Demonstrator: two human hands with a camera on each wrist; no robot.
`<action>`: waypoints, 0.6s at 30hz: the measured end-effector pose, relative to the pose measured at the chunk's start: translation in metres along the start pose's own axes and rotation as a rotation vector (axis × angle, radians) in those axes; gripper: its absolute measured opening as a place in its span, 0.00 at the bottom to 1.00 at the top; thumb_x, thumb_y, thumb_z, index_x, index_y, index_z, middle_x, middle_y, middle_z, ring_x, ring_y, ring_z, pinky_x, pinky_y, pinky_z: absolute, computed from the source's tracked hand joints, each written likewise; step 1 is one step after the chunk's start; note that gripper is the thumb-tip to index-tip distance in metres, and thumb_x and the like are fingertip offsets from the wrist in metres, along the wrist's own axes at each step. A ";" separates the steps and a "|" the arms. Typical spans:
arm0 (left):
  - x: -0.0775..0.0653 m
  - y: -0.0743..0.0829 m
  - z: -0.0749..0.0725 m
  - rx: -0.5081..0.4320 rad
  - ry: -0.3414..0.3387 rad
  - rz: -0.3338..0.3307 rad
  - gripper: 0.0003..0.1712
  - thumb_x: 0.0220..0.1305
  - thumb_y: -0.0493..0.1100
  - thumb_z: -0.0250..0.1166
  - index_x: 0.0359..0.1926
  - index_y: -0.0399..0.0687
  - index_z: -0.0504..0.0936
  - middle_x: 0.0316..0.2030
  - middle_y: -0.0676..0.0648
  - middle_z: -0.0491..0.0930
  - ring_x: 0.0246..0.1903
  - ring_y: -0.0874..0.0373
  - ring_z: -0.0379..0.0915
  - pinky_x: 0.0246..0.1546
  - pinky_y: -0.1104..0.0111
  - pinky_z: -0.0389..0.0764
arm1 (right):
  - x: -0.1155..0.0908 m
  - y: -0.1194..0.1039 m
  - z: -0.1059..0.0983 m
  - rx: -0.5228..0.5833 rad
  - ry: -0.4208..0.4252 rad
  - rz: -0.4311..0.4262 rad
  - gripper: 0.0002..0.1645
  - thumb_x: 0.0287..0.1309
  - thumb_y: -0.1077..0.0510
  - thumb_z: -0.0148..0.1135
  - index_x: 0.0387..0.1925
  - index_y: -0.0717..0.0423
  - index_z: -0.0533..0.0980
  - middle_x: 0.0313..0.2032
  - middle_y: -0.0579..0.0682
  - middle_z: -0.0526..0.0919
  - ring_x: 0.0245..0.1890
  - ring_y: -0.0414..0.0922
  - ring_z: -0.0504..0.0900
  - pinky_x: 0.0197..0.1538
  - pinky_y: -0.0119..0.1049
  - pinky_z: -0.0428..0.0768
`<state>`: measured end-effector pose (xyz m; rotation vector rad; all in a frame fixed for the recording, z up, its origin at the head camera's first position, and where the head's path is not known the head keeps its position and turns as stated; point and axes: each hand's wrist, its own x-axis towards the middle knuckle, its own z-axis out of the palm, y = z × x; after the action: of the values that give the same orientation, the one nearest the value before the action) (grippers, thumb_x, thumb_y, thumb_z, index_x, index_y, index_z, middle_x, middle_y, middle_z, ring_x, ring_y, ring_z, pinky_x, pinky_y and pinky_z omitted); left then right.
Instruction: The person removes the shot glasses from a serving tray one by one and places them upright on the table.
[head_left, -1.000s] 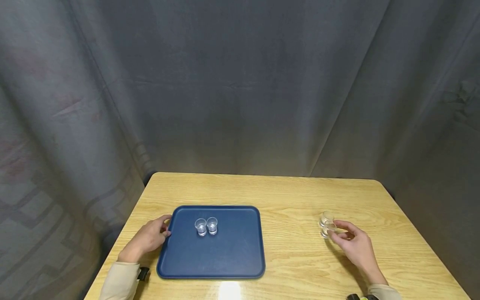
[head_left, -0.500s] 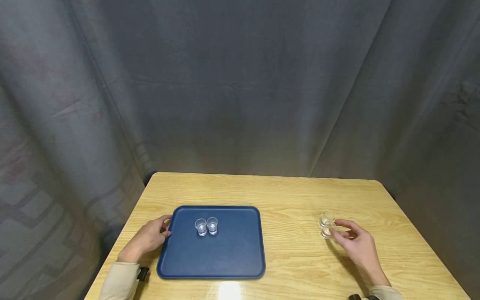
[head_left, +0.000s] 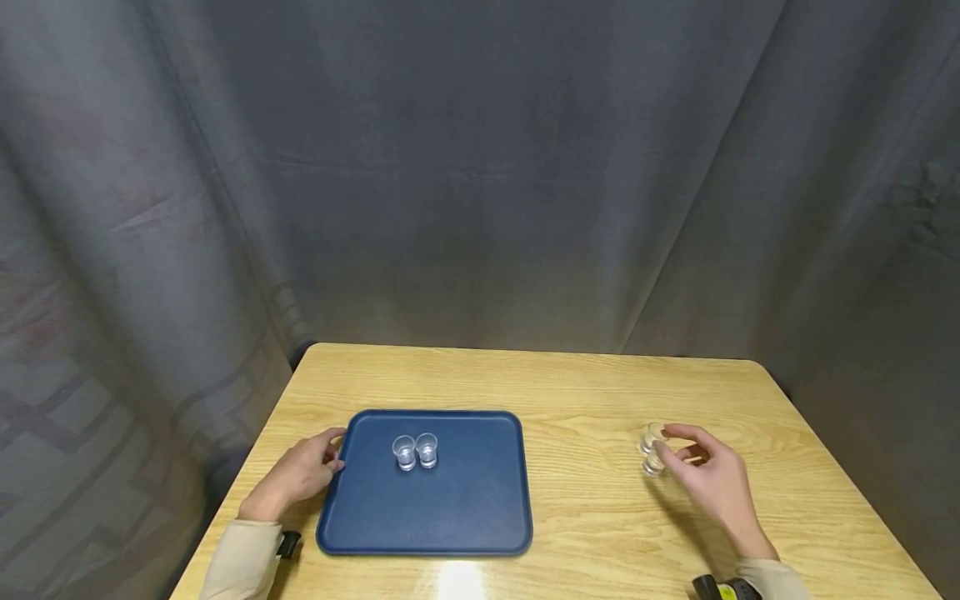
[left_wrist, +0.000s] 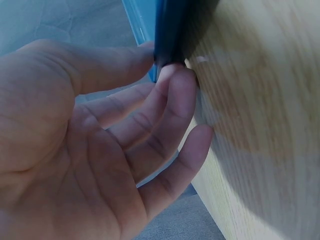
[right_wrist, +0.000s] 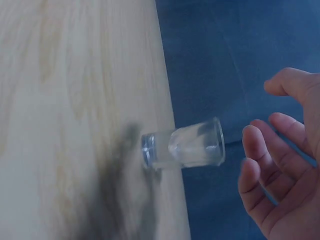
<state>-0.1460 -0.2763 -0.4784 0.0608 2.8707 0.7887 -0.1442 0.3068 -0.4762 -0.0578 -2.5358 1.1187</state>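
My left hand (head_left: 300, 475) grips the left rim of a blue tray (head_left: 427, 517), the thumb on the rim's side and curled fingers beneath it, as the left wrist view shows. Two clear shot glasses, one at left (head_left: 404, 453) and one at right (head_left: 427, 451), stand side by side on the tray. At the right, another pair of glasses stands on the wooden table, a rear one (head_left: 651, 435) and a front one (head_left: 653, 465). Over them hovers my right hand (head_left: 712, 475), fingers loosely bent around nothing. In the right wrist view a gap separates the fingers from a glass (right_wrist: 185, 146).
The wooden table (head_left: 585, 392) has rounded far corners. Behind it and along both sides hangs a grey curtain (head_left: 480, 183). Bare tabletop lies between the tray and the right-hand glasses.
My right hand has let go of the front glass on the table and risen slightly away from it. The left hand keeps its place on the tray.
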 end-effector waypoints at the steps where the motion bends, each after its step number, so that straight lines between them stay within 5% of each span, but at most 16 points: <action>1: 0.000 0.000 0.000 0.000 -0.001 0.001 0.30 0.70 0.32 0.66 0.71 0.30 0.73 0.43 0.41 0.86 0.40 0.52 0.81 0.45 0.52 0.82 | 0.001 -0.002 0.001 0.004 0.000 -0.012 0.15 0.62 0.54 0.78 0.49 0.52 0.88 0.42 0.42 0.91 0.30 0.28 0.82 0.32 0.25 0.79; 11: 0.000 0.001 -0.001 0.005 -0.005 0.008 0.30 0.71 0.33 0.66 0.71 0.29 0.72 0.43 0.42 0.86 0.42 0.50 0.82 0.49 0.48 0.83 | 0.004 -0.024 0.010 0.064 -0.048 -0.065 0.14 0.64 0.55 0.76 0.50 0.54 0.87 0.45 0.56 0.91 0.31 0.30 0.83 0.34 0.27 0.80; 18: 0.000 0.001 0.000 0.001 -0.003 -0.005 0.30 0.71 0.33 0.66 0.71 0.30 0.72 0.39 0.46 0.83 0.38 0.54 0.77 0.45 0.53 0.81 | 0.008 -0.035 0.027 0.084 -0.077 -0.114 0.13 0.62 0.59 0.77 0.49 0.53 0.87 0.43 0.56 0.91 0.30 0.32 0.82 0.34 0.27 0.80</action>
<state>-0.1461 -0.2756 -0.4775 0.0546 2.8671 0.7857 -0.1570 0.2655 -0.4654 0.1522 -2.5196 1.2018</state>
